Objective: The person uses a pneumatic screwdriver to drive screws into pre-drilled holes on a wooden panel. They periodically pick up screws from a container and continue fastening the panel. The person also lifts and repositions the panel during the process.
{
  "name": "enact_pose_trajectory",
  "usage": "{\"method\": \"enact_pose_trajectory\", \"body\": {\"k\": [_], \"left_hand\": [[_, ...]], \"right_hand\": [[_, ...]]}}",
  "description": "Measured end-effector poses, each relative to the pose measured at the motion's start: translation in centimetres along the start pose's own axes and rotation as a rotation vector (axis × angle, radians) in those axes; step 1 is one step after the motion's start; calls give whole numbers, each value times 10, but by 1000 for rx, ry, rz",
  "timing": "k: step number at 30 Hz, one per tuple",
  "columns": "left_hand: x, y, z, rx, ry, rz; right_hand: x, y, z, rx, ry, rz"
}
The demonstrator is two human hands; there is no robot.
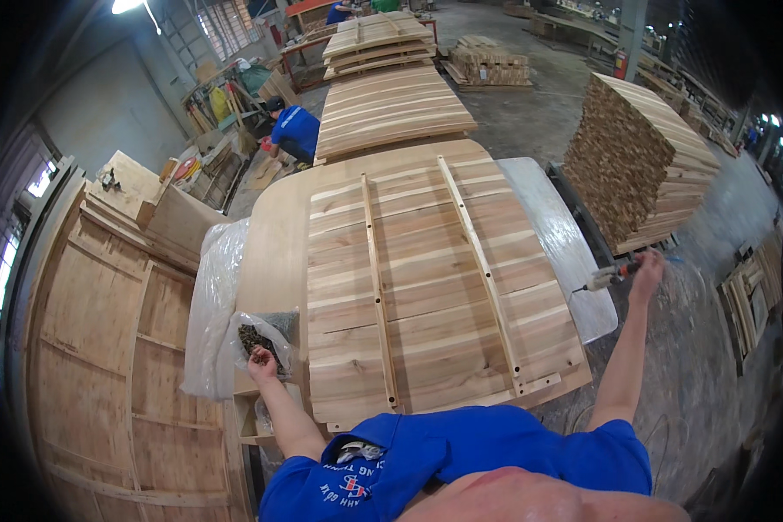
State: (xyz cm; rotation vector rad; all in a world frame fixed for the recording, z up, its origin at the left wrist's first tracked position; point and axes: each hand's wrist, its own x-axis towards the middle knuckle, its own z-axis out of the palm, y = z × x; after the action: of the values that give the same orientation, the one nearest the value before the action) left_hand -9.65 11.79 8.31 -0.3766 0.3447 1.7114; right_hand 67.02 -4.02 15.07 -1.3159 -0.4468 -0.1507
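Blue shirt (pixel 461 452) hides panel's (pixel 435 287) near edge; right hand (pixel 645 265) blurred.

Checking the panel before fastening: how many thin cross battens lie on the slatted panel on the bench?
2. The left batten runs down the slatted panel toward the near edge; the right batten slants beside it, nearer the right hand holding a power tool.
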Motion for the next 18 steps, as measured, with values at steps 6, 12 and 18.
{"method": "enact_pose_trajectory", "body": {"k": [6,12,18], "left_hand": [[-8,-16,-11,118,-97,7],[-18,-25,5,128,134,135],[-47,-20,22,159,197,263]], "right_hand": [[3,41,11,-359,-342,88],[8,66,8,-451,-409,84],[-16,79,14,-298,-477,130]]}}
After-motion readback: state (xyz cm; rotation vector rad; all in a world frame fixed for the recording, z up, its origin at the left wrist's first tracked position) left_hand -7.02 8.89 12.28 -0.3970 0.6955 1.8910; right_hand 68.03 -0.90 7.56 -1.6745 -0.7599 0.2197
